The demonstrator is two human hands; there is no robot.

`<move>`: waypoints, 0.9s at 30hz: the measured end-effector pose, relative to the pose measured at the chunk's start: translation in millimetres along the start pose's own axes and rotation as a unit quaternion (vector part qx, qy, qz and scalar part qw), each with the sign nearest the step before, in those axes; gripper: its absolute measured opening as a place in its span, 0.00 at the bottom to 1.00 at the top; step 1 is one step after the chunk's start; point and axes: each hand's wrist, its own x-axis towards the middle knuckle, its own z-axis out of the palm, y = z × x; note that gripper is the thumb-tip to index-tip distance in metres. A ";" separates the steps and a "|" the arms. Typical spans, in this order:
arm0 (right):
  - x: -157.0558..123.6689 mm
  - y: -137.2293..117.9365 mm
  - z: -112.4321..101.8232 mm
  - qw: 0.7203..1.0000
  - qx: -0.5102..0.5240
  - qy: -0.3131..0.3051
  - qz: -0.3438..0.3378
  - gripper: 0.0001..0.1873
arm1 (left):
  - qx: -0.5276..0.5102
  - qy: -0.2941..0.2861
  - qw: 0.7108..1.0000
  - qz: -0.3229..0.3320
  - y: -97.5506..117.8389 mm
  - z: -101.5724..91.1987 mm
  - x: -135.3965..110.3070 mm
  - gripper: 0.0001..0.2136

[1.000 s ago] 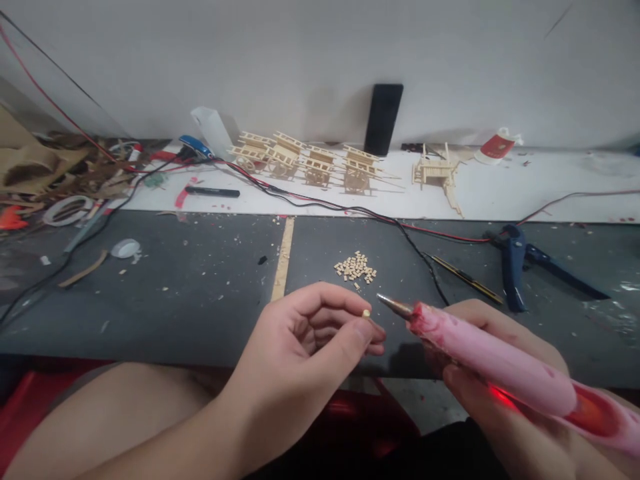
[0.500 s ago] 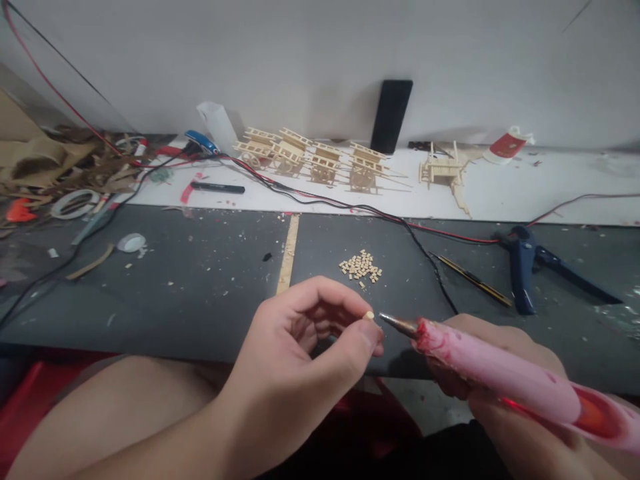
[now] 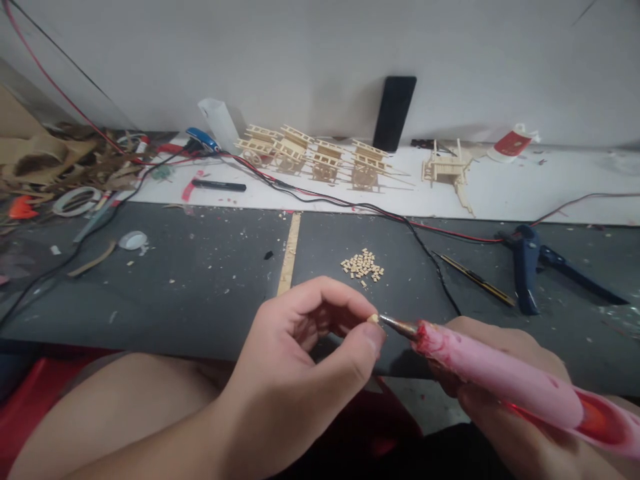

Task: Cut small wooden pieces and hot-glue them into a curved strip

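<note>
My left hand [image 3: 300,347] pinches a tiny pale wooden block [image 3: 373,319] between thumb and forefinger. My right hand [image 3: 505,343] is wrapped around a pink hot glue pen [image 3: 500,373], smeared with red at its front. Its metal nozzle [image 3: 397,326] reaches the block and appears to touch it. A small pile of similar wooden blocks [image 3: 363,265] lies on the dark cutting mat [image 3: 200,280] just beyond my hands.
Small wooden stick carts [image 3: 300,153] stand on a white board [image 3: 550,180] at the back. Black and red wires [image 3: 425,250] cross the mat. Blue-handled pliers [image 3: 525,270], a yellow-and-black pencil [image 3: 475,290] and wood scraps surround my hands.
The glue pen's nozzle has moved left, closing the gap to the block. My left hand has turned the block slightly towards the nozzle.
</note>
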 end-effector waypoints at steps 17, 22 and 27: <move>-13.0 3.4 -7.0 0.996 0.006 -0.056 0.069 0.22 | 0.015 0.003 1.000 0.003 -2.9 -3.1 -2.3 0.03; -16.1 8.4 -8.3 0.994 0.018 -0.067 0.085 0.20 | 0.020 0.001 1.000 0.007 -3.2 -4.2 -2.5 0.03; -21.0 12.2 -7.8 0.994 0.014 -0.058 0.091 0.19 | 0.017 0.004 1.000 0.015 -3.5 -3.2 -2.2 0.03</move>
